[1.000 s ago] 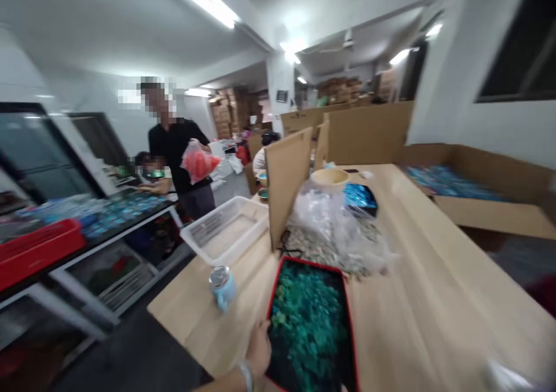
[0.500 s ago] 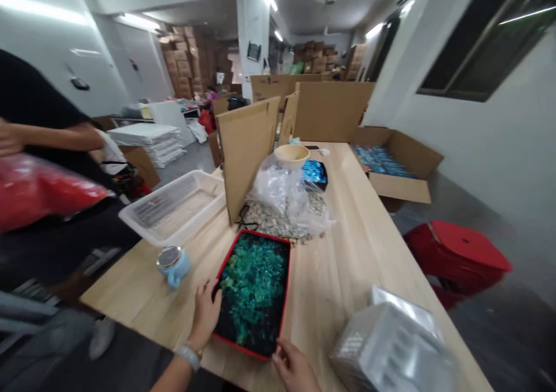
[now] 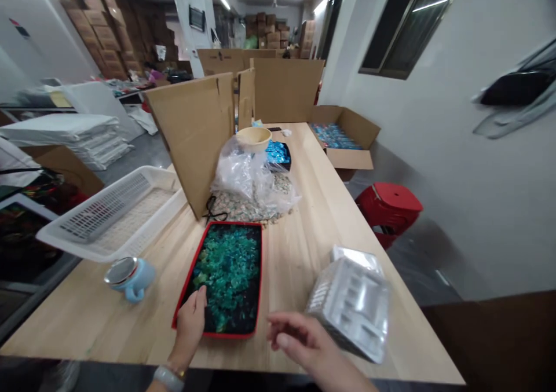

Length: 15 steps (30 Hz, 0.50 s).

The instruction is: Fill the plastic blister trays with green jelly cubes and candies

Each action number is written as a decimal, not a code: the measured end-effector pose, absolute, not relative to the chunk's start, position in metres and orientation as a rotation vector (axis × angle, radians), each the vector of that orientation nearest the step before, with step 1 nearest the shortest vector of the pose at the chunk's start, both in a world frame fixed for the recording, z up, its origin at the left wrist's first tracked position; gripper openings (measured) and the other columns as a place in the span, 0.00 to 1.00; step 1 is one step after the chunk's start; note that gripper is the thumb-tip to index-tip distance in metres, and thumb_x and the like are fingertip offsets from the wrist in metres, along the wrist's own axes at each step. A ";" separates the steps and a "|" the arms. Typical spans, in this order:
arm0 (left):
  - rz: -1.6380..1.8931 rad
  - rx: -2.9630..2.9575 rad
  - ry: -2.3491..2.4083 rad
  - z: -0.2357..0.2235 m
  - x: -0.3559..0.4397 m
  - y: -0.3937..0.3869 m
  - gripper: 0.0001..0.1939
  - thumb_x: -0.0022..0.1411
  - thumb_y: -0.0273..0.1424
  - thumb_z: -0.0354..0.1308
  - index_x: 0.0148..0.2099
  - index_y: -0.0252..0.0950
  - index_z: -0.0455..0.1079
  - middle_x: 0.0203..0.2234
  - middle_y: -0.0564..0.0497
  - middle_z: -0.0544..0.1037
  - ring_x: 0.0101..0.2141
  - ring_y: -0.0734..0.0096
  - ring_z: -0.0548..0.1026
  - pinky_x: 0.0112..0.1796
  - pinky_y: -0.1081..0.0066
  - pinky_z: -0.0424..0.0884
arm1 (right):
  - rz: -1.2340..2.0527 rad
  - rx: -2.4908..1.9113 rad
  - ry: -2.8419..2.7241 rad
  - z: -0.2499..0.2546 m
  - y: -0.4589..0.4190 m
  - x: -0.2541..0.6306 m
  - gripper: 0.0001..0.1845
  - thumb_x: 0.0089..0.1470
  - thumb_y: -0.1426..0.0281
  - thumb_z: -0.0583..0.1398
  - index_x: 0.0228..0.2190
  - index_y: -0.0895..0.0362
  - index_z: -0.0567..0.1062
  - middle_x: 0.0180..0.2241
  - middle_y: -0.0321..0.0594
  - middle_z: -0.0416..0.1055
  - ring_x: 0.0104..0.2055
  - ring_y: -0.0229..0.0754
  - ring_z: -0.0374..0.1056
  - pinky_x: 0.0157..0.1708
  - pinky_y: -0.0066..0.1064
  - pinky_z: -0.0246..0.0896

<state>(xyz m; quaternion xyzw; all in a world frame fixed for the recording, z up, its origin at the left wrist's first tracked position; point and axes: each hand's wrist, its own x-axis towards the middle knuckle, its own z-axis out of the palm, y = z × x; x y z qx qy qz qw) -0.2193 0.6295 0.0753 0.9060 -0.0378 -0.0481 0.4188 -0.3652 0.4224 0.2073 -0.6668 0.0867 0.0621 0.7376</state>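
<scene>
A shallow black tray with a red rim [image 3: 260,276] lies on the wooden table, holding a loose heap of translucent green pieces [image 3: 228,270], a few of them yellowish. My left hand [image 3: 190,321] is closed over the tray's near left edge, its thumb side above the inside; the other fingers are partly hidden. Apart from the tray, to its right, my right hand [image 3: 302,340] hovers with curved, parted fingers and nothing in them. Nearby on the right stands a stack of clear plastic blister trays [image 3: 354,305].
A light blue mug [image 3: 136,276] and a white plastic basket [image 3: 130,238] stand on the left. Behind the tray are a clear bag [image 3: 243,175] over small pale pieces, an upright cardboard sheet [image 3: 197,131] and a cream bowl [image 3: 254,138]. A red stool [image 3: 391,204] stands beyond the right edge.
My right hand has let go of the tray's near right corner and moved right, towards the blister trays. My left hand stays at the tray's left edge. The view has turned right.
</scene>
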 end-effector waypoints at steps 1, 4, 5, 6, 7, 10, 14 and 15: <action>-0.101 2.234 -0.155 0.087 -0.228 0.613 0.19 0.57 0.43 0.40 0.25 0.35 0.61 0.18 0.53 0.66 0.24 0.71 0.67 0.26 0.72 0.64 | 0.147 -1.467 0.165 0.227 0.400 -0.377 0.17 0.48 0.61 0.57 0.42 0.49 0.70 0.35 0.39 0.71 0.36 0.42 0.66 0.38 0.35 0.61; -0.041 2.118 -0.448 0.138 -0.273 0.548 0.15 0.56 0.38 0.46 0.42 0.34 0.62 0.35 0.46 0.70 0.35 0.68 0.71 0.36 0.68 0.68 | -0.006 -1.571 0.175 0.272 0.303 -0.429 0.18 0.48 0.60 0.57 0.41 0.51 0.72 0.31 0.42 0.72 0.34 0.43 0.67 0.38 0.37 0.62; -0.036 2.099 -0.591 0.158 -0.294 0.525 0.15 0.57 0.36 0.46 0.45 0.35 0.62 0.40 0.45 0.68 0.39 0.67 0.70 0.40 0.66 0.67 | -0.116 -1.618 0.238 0.279 0.264 -0.450 0.17 0.46 0.61 0.58 0.39 0.52 0.73 0.29 0.43 0.72 0.33 0.44 0.67 0.37 0.37 0.63; -0.024 2.100 -0.725 0.178 -0.317 0.500 0.15 0.57 0.34 0.48 0.46 0.37 0.62 0.45 0.44 0.66 0.44 0.66 0.67 0.44 0.65 0.65 | -0.241 -1.643 0.339 0.280 0.224 -0.472 0.16 0.45 0.60 0.59 0.37 0.52 0.74 0.28 0.44 0.72 0.33 0.44 0.67 0.36 0.36 0.63; 0.003 2.101 -0.829 0.196 -0.341 0.475 0.15 0.57 0.32 0.49 0.47 0.38 0.62 0.48 0.44 0.64 0.47 0.65 0.65 0.47 0.64 0.63 | -0.344 -1.643 0.445 0.278 0.185 -0.494 0.16 0.44 0.59 0.59 0.36 0.52 0.74 0.28 0.45 0.72 0.32 0.44 0.67 0.34 0.34 0.64; 0.130 2.062 -0.930 0.236 -0.414 0.396 0.13 0.58 0.29 0.49 0.46 0.38 0.65 0.45 0.45 0.67 0.46 0.67 0.65 0.47 0.66 0.63 | -0.429 -1.582 0.693 0.255 0.085 -0.555 0.18 0.42 0.57 0.60 0.35 0.52 0.74 0.30 0.47 0.72 0.32 0.44 0.68 0.30 0.29 0.65; -0.083 1.974 -0.851 0.230 -0.490 0.281 0.13 0.61 0.29 0.44 0.33 0.34 0.69 0.28 0.48 0.72 0.33 0.73 0.70 0.38 0.73 0.67 | -0.215 -1.479 0.803 0.233 0.004 -0.611 0.26 0.30 0.52 0.63 0.32 0.55 0.74 0.26 0.44 0.72 0.29 0.44 0.68 0.29 0.31 0.65; -0.221 1.982 -0.847 0.217 -0.506 0.256 0.15 0.61 0.30 0.42 0.32 0.34 0.70 0.27 0.48 0.73 0.32 0.73 0.70 0.37 0.74 0.67 | -0.172 -1.456 0.816 0.231 -0.010 -0.618 0.28 0.28 0.52 0.64 0.32 0.56 0.74 0.26 0.44 0.73 0.29 0.44 0.67 0.30 0.30 0.65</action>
